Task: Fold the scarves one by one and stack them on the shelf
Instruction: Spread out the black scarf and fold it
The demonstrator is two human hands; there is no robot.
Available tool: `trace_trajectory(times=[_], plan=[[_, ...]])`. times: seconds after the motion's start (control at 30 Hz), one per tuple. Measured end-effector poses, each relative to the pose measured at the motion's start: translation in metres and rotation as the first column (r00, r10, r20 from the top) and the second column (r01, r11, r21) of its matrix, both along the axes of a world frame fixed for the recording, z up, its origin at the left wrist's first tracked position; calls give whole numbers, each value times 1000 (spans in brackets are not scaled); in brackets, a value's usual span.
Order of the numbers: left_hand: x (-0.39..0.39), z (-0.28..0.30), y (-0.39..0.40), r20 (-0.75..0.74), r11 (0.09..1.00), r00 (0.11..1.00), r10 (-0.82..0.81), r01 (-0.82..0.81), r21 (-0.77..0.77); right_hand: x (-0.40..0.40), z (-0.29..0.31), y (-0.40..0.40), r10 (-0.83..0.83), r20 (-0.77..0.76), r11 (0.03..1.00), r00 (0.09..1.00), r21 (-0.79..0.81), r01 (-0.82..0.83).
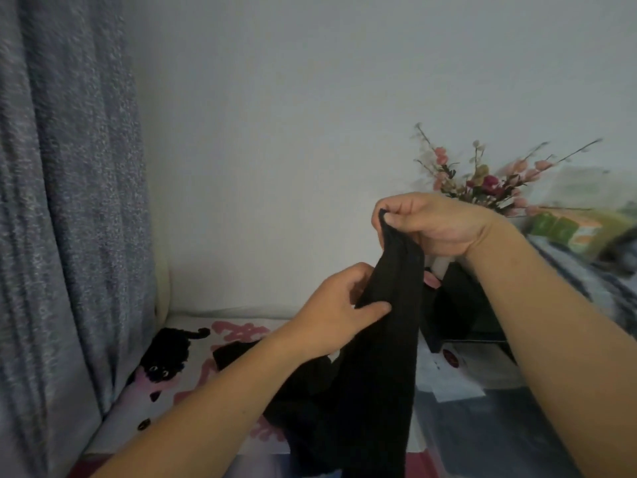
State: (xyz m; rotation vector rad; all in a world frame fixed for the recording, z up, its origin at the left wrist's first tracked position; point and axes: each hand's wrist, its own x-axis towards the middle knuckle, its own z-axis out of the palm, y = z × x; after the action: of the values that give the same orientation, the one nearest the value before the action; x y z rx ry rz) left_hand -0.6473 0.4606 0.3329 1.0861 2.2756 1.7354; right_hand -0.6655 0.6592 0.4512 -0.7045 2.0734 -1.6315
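No legible text, brand, number or sign anywhere. Large pink character-like marks (238,334) printed on white cat-pattern sheet (113,422), toward its back edge: too blurred and partly covered to read. Small round dark-red emblem (450,357) on white paper (455,384) at right: unreadable.

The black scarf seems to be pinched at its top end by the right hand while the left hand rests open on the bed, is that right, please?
Not quite: in the head view the left hand grips the black scarf lower down, while the right hand pinches its top end.
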Motion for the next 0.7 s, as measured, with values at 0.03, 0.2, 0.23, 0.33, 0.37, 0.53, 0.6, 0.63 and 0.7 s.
trace_trajectory(times=[0.03, 0.2, 0.23, 0.33, 0.37, 0.53, 0.6, 0.63, 0.7], plan=[[1, -2, 2, -19, 1000, 999, 28, -28, 10, 2, 5, 3, -62, -46, 998, 997, -16, 61], [-12, -20, -7, -105, 949, 945, 309, -314, -35, 9, 19, 19, -465, -179, 849, 867, -367, 380], [-18, -24, -9, -118, 926, 924, 364, -372, -61, 11, 22, 20, -514, -187, 814, 837, -415, 407], [-47, -33, -23, -142, 860, 885, 443, -465, -210, 9, 29, 21, -712, -222, 671, 666, -495, 552], [-60, -32, -30, -139, 841, 884, 446, -467, -272, 5, 32, 22, -796, -248, 592, 551, -510, 624], [-114, 47, -76, -271, 686, 681, 681, -722, -92, -17, 55, 30, -952, -293, 244, 87, -556, 795], [-102, 86, -93, -265, 640, 589, 763, -745, 187, -22, 64, 30, -951, -299, 235, 76, -543, 806], [-90, 94, -100, -321, 660, 583, 747, -711, 243, -24, 66, 29, -946, -312, 253, 88, -539, 803], [-65, 84, -112, -555, 713, 524, 646, -674, 194, -28, 67, 25, -931, -346, 296, 119, -520, 801]])
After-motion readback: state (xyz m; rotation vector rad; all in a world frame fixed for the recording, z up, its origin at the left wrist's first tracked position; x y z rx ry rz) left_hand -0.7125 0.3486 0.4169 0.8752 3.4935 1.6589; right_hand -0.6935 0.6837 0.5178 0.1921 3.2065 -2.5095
